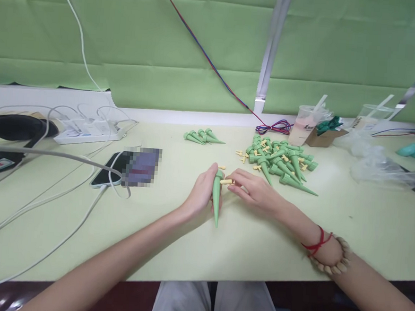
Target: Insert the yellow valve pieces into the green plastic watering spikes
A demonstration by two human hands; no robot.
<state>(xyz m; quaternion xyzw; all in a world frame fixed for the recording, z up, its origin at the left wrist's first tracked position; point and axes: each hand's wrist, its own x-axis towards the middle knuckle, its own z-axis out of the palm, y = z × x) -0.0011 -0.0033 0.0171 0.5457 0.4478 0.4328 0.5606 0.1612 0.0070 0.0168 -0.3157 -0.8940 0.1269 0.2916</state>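
Observation:
My left hand [202,190] is closed around a green plant-watering spike [216,199], its long point turned down toward me. At the spike's right side is a small yellow valve piece [226,181], pinched by the fingertips of my right hand [254,191]. Whether the valve sits in the spike or only touches it, I cannot tell. Another yellow piece [222,167] shows just beyond the spike's cap. To the right lies a heap of green spikes [281,160] mixed with yellow pieces. Several spikes [203,136] lie in a separate group farther back.
At left, a phone [109,170] lies among white cables [63,233] and a power strip [88,130]. Drink cups [301,126], a cardboard box [324,138] and a clear plastic bag [377,162] stand or lie at back right. The table's front edge runs close to me.

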